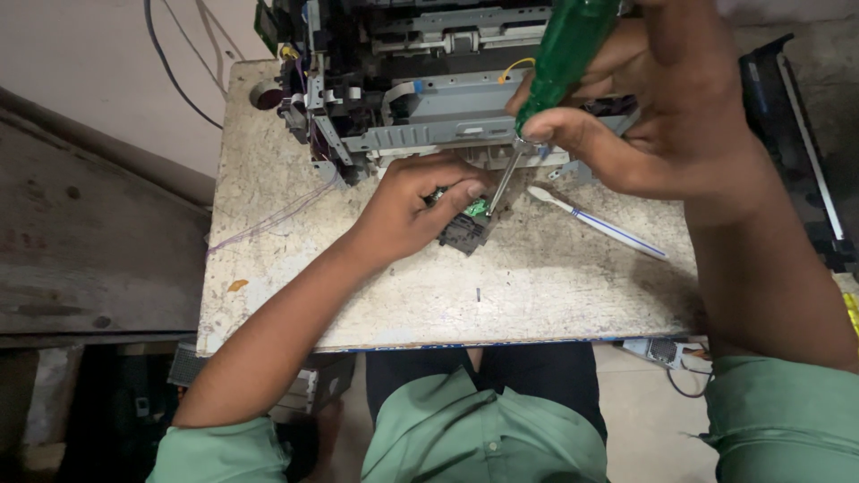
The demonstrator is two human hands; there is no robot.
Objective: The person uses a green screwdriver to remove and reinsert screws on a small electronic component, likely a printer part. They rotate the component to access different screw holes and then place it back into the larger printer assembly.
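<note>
pinning small black part under left hand, screwdriver tip on it

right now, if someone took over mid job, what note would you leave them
Left hand pins a small black part with a green board to the worn white table.
Right hand grips a green-handled screwdriver, tip down on that part.
An opened printer stands behind; a white toothbrush lies to the right.
Done: part is out on the table.
Left: screwdriver work on it is unfinished.
</note>
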